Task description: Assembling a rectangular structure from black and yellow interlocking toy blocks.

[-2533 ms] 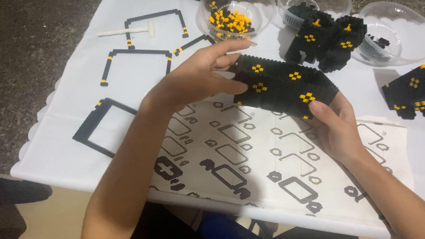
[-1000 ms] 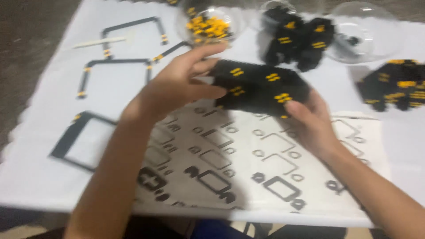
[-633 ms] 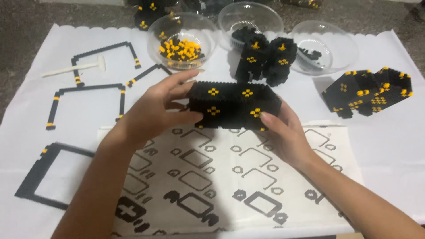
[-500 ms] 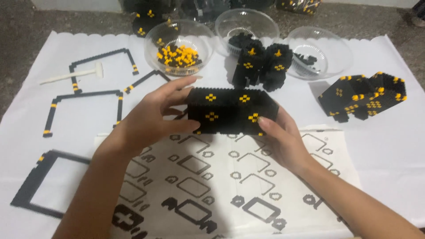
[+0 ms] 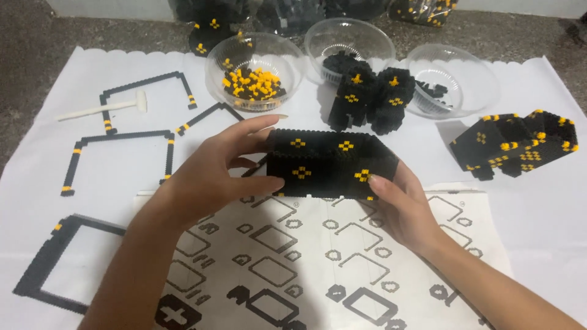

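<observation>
Got both hands on the block (image 5: 327, 164) right now, a black brick-built box with little yellow flower-like dots on it, held just above the sheet (image 5: 318, 263) in the middle of the desk. My left hand (image 5: 214, 177) is wrapped round its left end, fingers (image 5: 254, 129) stretched along the top edge and thumb pressed on the front face, so that's a proper grip. My right hand (image 5: 406, 208) cups the right end from below and behind, thumb against the front corner, also gripping it. The sheet under it is white paper printed with black outlines of frames and small shapes, and it lies on a white cloth (image 5: 538, 201) that covers most of the desk. Just behind the block stands a second black build (image 5: 373, 98) with the same yellow dots, close but not touching as far as I can tell. Behind that are three clear bowls: the left bowl (image 5: 254, 61) has loose yellow and black bits, the middle bowl (image 5: 342, 43) has black bits, the right bowl (image 5: 449, 76) has only a few black ones. Off to my right sits a folded black panel piece (image 5: 513, 143) with yellow dots. To my left are thin black frames (image 5: 119, 153) with yellow corners lying flat, a small white hammer (image 5: 104, 109) beside them, and a thicker black frame (image 5: 55, 260) near the front edge.
</observation>
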